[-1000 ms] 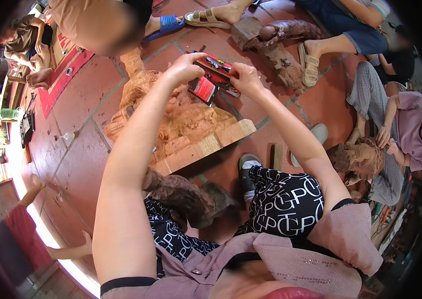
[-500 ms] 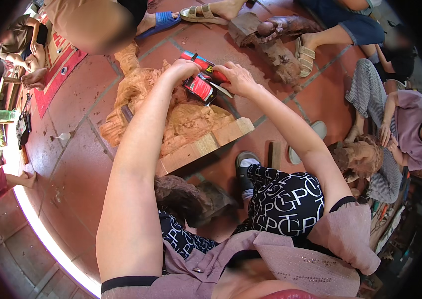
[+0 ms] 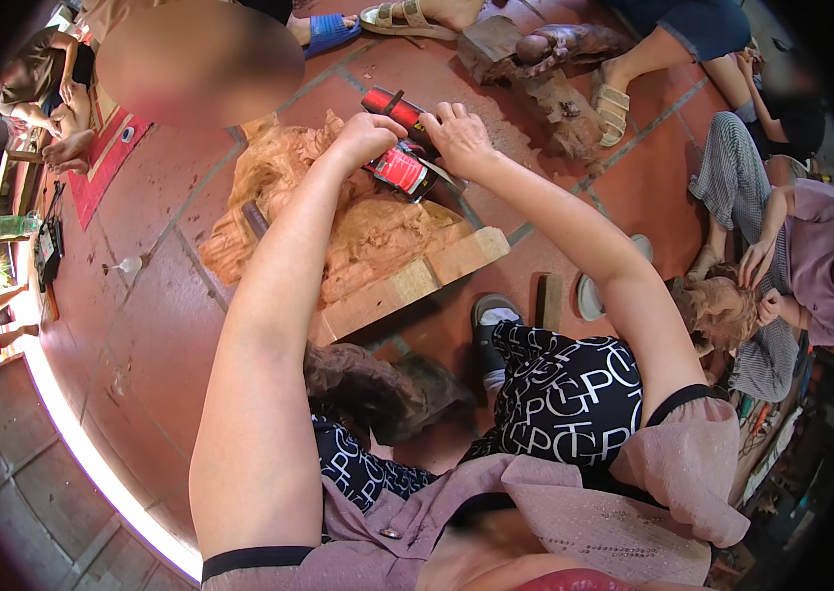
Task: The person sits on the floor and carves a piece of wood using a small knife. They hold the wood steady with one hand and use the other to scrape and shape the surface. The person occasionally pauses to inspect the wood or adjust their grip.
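Over the carved wooden sculpture (image 3: 378, 246), both my arms reach forward to a red-and-black device (image 3: 403, 169), whose exact kind I cannot make out. It has a boxy lower part and a red cylindrical part (image 3: 389, 106) with a black band, set farther off. My left hand (image 3: 370, 138) is closed at the device's left side, its fingertips partly hidden. On the right side, my right hand (image 3: 458, 141) curls its fingers over the device's edge. The sculpture is light orange-brown, with a squared, pale base edge towards me.
A darker carved piece (image 3: 378, 389) lies by my legs. A wooden block (image 3: 549, 303) and a pale slipper (image 3: 591, 297) are on the tiled floor (image 3: 156, 325). Farther off is another dark carving (image 3: 560, 108). At right, a person handles a carved piece (image 3: 722, 305); others sit around.
The device's far cylindrical part has turned slightly, and my right hand has shifted a little left. The whole view has tilted a little.
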Available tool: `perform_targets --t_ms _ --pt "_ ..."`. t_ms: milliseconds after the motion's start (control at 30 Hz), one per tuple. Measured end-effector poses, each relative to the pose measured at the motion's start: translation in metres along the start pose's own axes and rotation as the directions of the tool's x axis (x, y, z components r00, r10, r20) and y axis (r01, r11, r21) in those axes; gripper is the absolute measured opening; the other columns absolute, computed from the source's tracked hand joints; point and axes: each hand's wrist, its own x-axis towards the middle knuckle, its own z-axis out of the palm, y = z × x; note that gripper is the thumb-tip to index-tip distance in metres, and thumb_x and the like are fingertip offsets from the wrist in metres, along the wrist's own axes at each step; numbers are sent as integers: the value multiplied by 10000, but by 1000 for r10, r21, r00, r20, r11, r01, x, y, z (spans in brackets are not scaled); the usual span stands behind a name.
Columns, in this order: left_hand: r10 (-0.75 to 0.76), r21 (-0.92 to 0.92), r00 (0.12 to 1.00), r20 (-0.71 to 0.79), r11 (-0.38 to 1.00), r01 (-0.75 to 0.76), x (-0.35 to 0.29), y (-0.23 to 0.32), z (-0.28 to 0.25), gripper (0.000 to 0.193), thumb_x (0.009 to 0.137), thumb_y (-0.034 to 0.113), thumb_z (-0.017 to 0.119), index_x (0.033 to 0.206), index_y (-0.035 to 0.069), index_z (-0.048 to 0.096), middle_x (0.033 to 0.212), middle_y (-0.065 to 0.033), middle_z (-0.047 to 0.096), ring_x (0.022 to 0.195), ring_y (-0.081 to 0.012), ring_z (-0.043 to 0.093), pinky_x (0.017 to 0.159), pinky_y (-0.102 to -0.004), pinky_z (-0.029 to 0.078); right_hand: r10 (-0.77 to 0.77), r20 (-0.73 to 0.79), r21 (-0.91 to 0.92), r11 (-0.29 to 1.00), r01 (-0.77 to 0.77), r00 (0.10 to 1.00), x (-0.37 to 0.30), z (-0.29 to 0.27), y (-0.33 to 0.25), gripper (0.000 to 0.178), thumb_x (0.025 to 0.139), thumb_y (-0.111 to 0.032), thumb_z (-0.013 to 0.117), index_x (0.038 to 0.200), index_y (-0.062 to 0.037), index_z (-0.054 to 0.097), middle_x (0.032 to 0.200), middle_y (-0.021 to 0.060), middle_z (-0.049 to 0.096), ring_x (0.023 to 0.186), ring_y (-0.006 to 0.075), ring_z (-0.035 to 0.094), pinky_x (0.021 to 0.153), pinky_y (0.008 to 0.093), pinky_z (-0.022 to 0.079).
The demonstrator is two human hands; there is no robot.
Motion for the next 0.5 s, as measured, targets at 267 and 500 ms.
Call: perform_targets --t_ms 267,500 --pt "72 97 997 -38 993 -68 4 -13 4 314 692 3 487 924 41 695 767 -44 652 663 -96 580 625 -245 470 75 -69 359 932 -45 995 -7 31 36 406 698 -17 592 1064 -183 535 1092 108 485 1026 306 530 816 389 471" --pt "126 330 990 -56 938 -101 -2 -12 4 245 689 142 543 859 132 719 829 -114 681 816 -229 640 760 -330 484 48 47 160 986 -55 998 -21 19 28 545 738 -206 675 1243 -293 491 1298 134 399 1104 354 498 847 443 482"
